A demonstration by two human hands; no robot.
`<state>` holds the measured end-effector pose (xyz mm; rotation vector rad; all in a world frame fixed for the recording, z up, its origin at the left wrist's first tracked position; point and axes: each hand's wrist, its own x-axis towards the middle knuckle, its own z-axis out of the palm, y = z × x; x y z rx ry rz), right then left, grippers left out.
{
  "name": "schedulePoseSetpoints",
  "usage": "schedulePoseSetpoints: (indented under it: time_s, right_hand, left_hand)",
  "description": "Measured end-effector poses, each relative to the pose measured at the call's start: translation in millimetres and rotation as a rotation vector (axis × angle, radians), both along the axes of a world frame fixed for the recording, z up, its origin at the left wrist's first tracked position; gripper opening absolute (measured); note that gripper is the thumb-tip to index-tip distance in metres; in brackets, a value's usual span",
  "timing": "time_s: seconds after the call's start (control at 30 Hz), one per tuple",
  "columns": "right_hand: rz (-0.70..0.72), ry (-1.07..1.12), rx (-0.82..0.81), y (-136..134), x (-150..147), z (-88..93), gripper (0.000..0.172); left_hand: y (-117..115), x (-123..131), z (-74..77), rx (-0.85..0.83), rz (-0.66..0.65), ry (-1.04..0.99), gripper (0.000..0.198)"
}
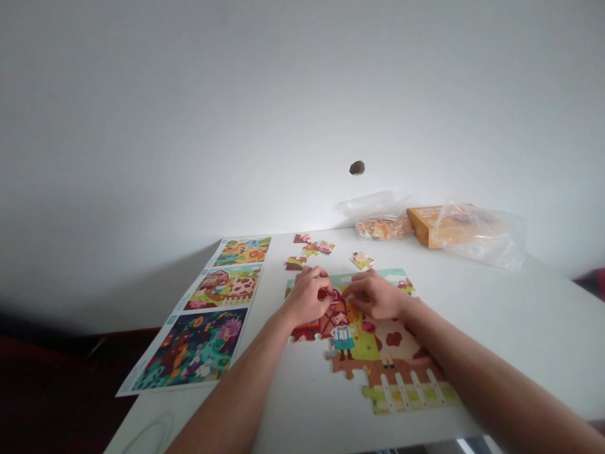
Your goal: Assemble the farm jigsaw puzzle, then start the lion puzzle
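Observation:
A partly assembled farm jigsaw puzzle (394, 340) lies on the white table, showing a red barn, a farmer figure, a spotted cow and a white fence. My left hand (309, 295) rests over its barn part, fingers curled and thumb and fingertips pinched at a puzzle piece by the roof. From the other side, my right hand (378, 296) bends its fingers down to the same barn roof, its fingertips closed at the puzzle's surface. Both hands partly cover the upper picture. The puzzle's lower left has an uneven, knobbed edge.
Several loose puzzle pieces (326, 247) lie behind the puzzle, with one single piece (362, 260) closer to my right hand. At left is a reference sheet (177, 311) with three pictures. A plastic bag of pieces (382, 227) and an orange box (428, 226) stand by the wall.

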<state>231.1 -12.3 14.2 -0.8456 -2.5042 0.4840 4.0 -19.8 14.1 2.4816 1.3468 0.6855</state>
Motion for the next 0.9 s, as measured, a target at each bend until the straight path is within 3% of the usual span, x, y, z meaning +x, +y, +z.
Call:
schedulePoseSetpoints:
  time_s: [0.27, 0.4, 0.47, 0.6, 0.9]
  right_hand:
    - [-0.044, 0.071, -0.017, -5, 1, 6.2, 0.036]
    - [0.174, 0.005, -0.072, -11, -1, 13.0, 0.028]
    - [0.204, -0.005, -0.084, -14, -2, 15.3, 0.031]
    - [0.181, -0.054, -0.08, -16, -3, 15.8, 0.029]
    - [0.064, -0.21, -0.072, -6, 11, 18.3, 0.058]
  left_hand:
    - [0, -1, 0.9, -0.008, -0.006, 0.03, 0.007]
    - [0, -1, -1.4, 0.01, -0.01, 0.047, 0.006]
    - [0, -1, -2.1, 0.02, -0.013, 0.047, 0.006]
    - [-1, -1, -1.0, 0.022, -0.016, 0.039, 0.007]
    - [-4, 0, 1.7, 0.021, -0.009, 0.04, 0.009]
